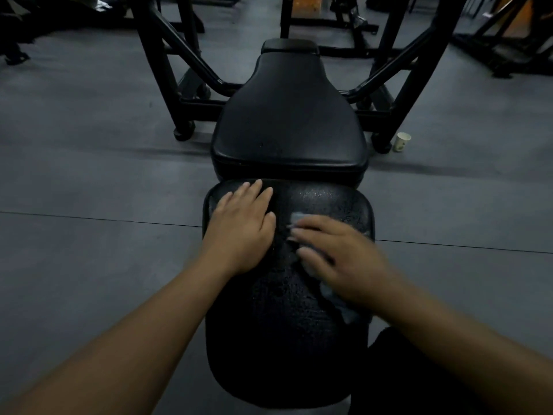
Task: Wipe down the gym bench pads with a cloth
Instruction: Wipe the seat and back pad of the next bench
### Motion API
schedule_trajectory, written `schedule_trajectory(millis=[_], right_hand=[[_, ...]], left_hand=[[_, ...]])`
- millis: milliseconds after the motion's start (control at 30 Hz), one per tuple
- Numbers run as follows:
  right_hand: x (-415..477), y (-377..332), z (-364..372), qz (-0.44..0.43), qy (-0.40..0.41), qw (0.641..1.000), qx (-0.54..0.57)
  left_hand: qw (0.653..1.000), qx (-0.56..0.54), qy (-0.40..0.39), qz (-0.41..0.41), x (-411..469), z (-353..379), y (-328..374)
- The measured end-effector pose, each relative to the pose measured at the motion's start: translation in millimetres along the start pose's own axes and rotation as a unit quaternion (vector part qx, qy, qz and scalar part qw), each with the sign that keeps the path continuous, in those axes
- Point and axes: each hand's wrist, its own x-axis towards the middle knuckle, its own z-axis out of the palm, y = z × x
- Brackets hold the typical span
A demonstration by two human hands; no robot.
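Head: cup [403, 141] by rack leg [401, 109], R of pads [287, 115].

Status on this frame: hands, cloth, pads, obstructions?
Left hand flat on seat pad, open. Right hand pressing cloth onto same pad, blurred. Paper cup off to the right, not in the way.

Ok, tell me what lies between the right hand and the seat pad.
The grey cloth: the right hand presses it onto the seat pad, as the head view shows.
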Motion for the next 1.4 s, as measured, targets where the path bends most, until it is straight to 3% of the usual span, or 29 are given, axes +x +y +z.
schedule_trajectory(millis=[100, 167, 333, 500, 800, 933, 1067, 1400], right_hand=[[28, 32, -9, 0.100, 0.053, 0.993, -0.035], [47, 13, 3, 0.158, 0.062, 0.985, -0.016], [-21, -30, 7, 0.015, -0.022, 0.998, -0.052], [51, 15, 3, 0.150, 0.020, 0.986, -0.072], [105, 39, 20, 0.128, 0.089, 0.984, -0.087], [112, 31, 12, 0.159, 0.098, 0.980, -0.067], [118, 8, -29, 0.175, 0.088, 0.980, -0.044], [118, -66, -212, 0.190, 0.066, 0.980, 0.006]], left_hand=[[1.000, -0.005, 0.003, 0.002, 0, 0, 0], [1.000, -0.006, 0.003, 0.005, -1, 0, 0], [1.000, -0.012, -0.014, 0.014, 2, -3, -2], [0.999, 0.003, 0.001, 0.032, 26, -8, 1], [0.999, -0.022, 0.018, 0.041, 53, 6, -6], [0.999, -0.006, -0.019, 0.027, 56, -2, -5], [0.999, 0.019, -0.041, 0.006, 58, -43, 10], [0.998, 0.005, -0.057, -0.035, 55, -238, 94]])
